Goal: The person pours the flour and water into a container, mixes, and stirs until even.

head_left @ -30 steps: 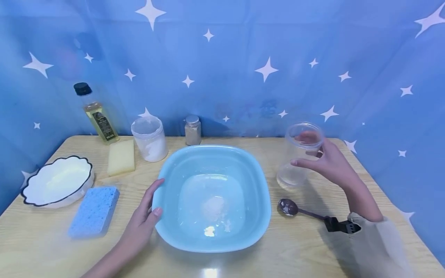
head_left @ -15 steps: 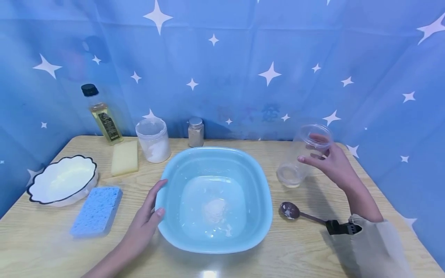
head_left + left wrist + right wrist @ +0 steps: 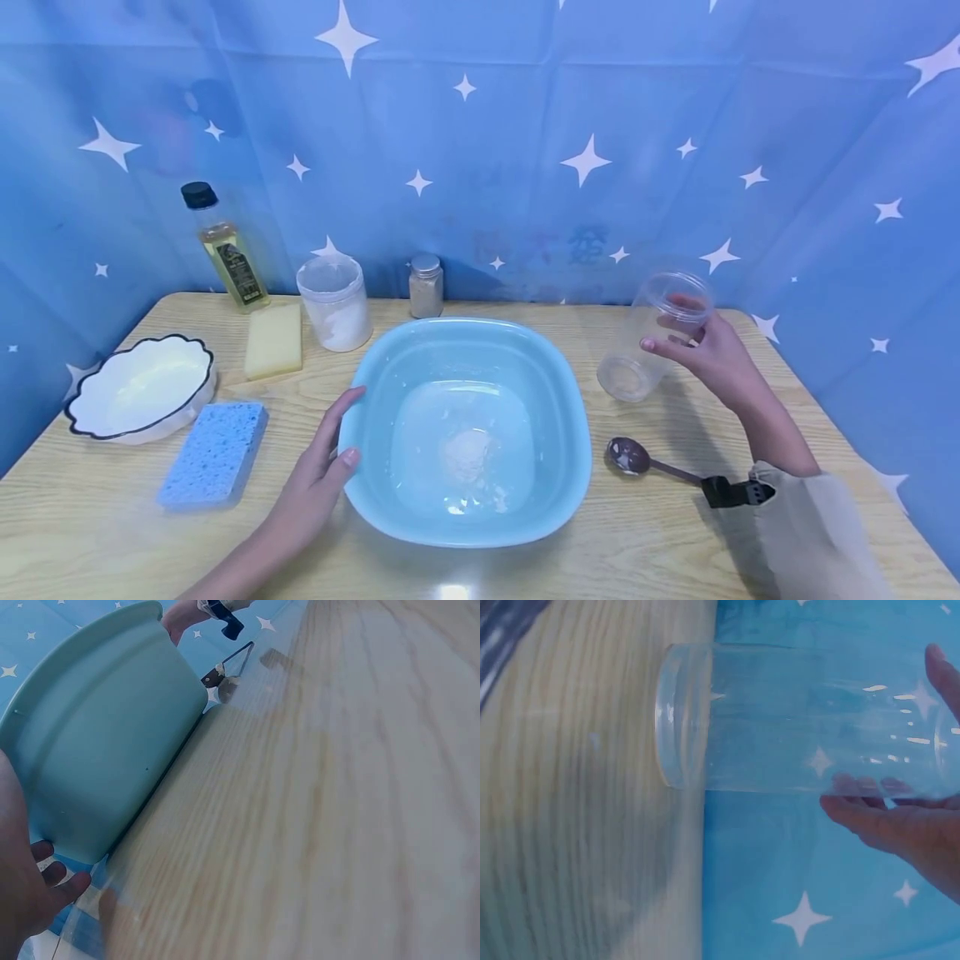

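Right hand (image 3: pixel 712 354) grips the clear jar (image 3: pixel 651 337) near its mouth, jar tilted, base on the table right of the basin (image 3: pixel 465 429); left hand (image 3: pixel 318 475) rests open-fingered on the basin's rim

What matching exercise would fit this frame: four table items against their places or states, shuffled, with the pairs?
Things:
1. clear jar
2. light blue basin
3. spoon
4. blue sponge

Places or states:
A. lying in front of the white scalloped dish
B. tilted, gripped by the right hand
C. left hand on its rim
D. lying right of the basin

Pairs: 1-B, 2-C, 3-D, 4-A
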Tool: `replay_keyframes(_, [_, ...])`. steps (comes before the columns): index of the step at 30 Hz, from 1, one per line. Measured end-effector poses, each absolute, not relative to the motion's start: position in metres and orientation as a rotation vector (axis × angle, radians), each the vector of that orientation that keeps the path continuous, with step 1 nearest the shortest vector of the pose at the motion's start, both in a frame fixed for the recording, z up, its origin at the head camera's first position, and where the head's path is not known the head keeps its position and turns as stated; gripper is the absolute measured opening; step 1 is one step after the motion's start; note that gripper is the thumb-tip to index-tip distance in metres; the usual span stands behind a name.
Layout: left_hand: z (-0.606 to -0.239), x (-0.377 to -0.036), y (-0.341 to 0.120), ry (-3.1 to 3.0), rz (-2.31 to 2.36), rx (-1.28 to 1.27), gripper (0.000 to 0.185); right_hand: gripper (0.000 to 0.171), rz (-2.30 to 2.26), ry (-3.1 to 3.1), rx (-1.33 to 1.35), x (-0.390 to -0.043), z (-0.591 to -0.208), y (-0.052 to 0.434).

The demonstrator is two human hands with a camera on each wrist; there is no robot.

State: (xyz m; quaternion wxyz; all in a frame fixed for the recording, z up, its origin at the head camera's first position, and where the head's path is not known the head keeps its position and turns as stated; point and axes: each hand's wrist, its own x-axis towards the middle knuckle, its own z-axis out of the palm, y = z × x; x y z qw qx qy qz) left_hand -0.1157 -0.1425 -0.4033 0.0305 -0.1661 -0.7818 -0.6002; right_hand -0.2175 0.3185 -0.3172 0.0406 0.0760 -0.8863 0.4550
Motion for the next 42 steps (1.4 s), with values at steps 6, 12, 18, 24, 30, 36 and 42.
replay_keyframes(6, [-0.402,-0.116,-0.142,-2.418,-1.85,-0.514,0.055,0.085,1.392,-2.776,0.236,-0.216,-0.317,0.323])
replay_keyframes(12, [-0.401,-0.115,-0.142,-2.425,-1.85,-0.503,0.054,0.076,1.163,-3.066,0.336,-0.197,-0.304,0.342])
replay_keyframes(18, [-0.4,-0.114,-0.143,-2.434,-1.837,-0.507,0.054,0.06,0.703,-3.194,0.54,-0.159,-0.293,0.369])
replay_keyframes(24, [-0.4,-0.113,-0.144,-2.446,-1.83,-0.501,0.053,0.065,0.738,-3.143,0.525,-0.137,-0.305,0.369])
replay_keyframes(30, [-0.407,-0.116,-0.143,-2.405,-1.854,-0.543,0.055,0.092,1.279,-2.907,0.275,-0.168,-0.318,0.344])
replay_keyframes(36, [-0.41,-0.116,-0.141,-2.421,-1.875,-0.526,0.054,0.077,1.419,-2.752,0.137,-0.202,-0.335,0.323])
replay_keyframes(42, [-0.408,-0.115,-0.144,-2.425,-1.837,-0.527,0.054,0.078,1.369,-2.55,0.322,-0.208,-0.338,0.302])
